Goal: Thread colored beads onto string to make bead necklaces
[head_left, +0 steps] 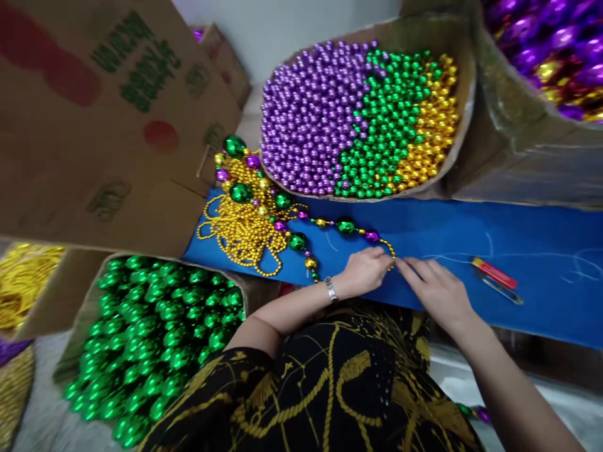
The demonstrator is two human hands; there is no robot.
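Note:
My left hand [367,271], with a silver watch at the wrist, is closed on a bead strand [346,225] of green, purple and gold balls that ends in small gold beads. Close against it, my right hand [436,285] has its fingertips pinched at the small gold beads near the strand's end. Exactly what lies between the fingertips is too small to see. From the strand's far end it runs left to a pile of gold bead chains [247,226]. Behind my right hand, a thin white thread [452,255] trails right over the blue table [532,232].
A red and yellow cutter [494,274] lies at the right. Behind the table stands a box of small purple, green and gold beads [311,119], beside another with larger purple beads [560,44]. Large green beads [164,333] fill a box at left, under a big cardboard box [108,138].

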